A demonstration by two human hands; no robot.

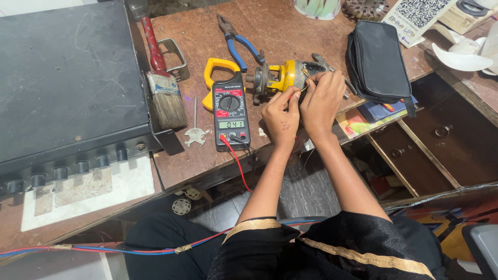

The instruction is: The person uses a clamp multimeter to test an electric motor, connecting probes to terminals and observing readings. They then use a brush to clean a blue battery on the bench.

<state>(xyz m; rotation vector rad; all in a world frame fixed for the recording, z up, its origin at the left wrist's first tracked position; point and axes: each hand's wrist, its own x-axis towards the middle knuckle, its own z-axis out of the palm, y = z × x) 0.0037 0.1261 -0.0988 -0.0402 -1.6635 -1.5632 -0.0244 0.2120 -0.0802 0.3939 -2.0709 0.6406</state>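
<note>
A small yellow and grey motor (pixel 284 77) lies on the brown workbench (pixel 275 31). Both hands rest on its near right end. My left hand (pixel 281 118) pinches something thin against the motor, likely a meter probe tip, but the fingers hide it. My right hand (pixel 321 101) presses fingertips on the same spot. A black and yellow clamp meter (pixel 230 106) lies just left of the hands, display lit. Its red lead (pixel 236 161) and black lead (pixel 251 153) run off the bench edge toward my hands.
Blue-handled pliers (pixel 239 41) lie behind the meter. A red-handled paintbrush (pixel 163 85) and a small flat metal tool (pixel 195 130) sit left. A large black metal box (pixel 67 78) fills the left. A black pouch (pixel 376 59) lies right, above open wooden drawers (pixel 430 150).
</note>
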